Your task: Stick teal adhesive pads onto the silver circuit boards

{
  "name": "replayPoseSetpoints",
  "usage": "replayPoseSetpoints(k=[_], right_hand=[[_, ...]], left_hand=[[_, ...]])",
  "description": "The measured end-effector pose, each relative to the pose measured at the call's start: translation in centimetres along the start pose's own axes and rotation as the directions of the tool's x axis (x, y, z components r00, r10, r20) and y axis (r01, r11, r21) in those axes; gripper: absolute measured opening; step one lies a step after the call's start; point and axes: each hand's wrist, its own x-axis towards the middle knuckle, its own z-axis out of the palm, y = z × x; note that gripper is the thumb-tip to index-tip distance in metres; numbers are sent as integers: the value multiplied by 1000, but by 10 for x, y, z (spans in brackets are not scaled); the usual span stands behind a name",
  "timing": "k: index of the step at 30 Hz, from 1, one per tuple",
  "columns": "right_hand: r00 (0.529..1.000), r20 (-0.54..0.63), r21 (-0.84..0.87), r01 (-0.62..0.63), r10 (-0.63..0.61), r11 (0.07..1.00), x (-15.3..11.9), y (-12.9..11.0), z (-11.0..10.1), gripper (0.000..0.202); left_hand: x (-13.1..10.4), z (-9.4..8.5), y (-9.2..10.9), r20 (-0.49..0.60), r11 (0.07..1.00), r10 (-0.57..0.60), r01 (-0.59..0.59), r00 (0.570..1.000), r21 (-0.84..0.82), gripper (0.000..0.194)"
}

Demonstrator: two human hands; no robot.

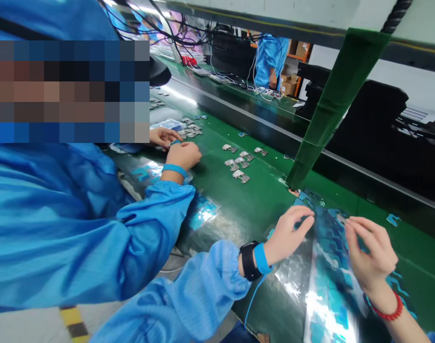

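Observation:
My left hand (287, 236), with a black band and a blue wrist strap, hovers over the bench. Its thumb and index finger curl into a pinch; anything between the tips is too small to make out. To its right, my right hand (372, 247), wearing a red bead bracelet, has its thumb and fingertips closed on a small greyish piece (341, 218). Below both hands lies a clear plastic sheet (326, 295) with blue film pieces on and around it. A loose blue film piece (393, 219) lies farther right.
Several small metal parts (241, 176) lie on the green bench (217, 157). A co-worker in blue (142, 224) works close on my left, hands (183, 155) together. A green-wrapped post (324, 109) rises in front. My blue strap cord (253, 297) hangs down.

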Motion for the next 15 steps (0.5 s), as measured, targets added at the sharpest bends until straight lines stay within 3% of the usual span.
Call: replayPoseSetpoints(k=[1,3,6,8,10,11,13,15], right_hand=[[980,75,-45,186,-182,982,0,-7,3,17],[910,186,-33,382,-370,924,0,-19,7,25],[864,275,45,427,-422,903,3,-31,8,28],[906,303,111,274,-295,955,9,-33,2,27],[950,311,162,-64,11,985,18,-33,-5,21],[923,333,193,-265,191,945,22,-32,-7,17],[775,452,249,-585,442,771,30,-29,-11,19],[631,598,259,-735,493,626,33,-27,-11,28]], left_hand=[[-4,1,6,46,999,-13,15,999,-42,28],[-10,2,16,109,989,-44,59,993,-135,30],[-14,-2,22,85,975,-66,82,994,-206,27],[-14,-9,26,73,974,-81,95,994,-205,25],[-13,-16,31,90,972,-113,129,989,-198,23],[-11,-19,34,100,971,-127,144,987,-191,23],[-8,-24,40,104,972,-140,157,985,-176,23],[-8,-25,44,89,973,-142,156,986,-172,22]])
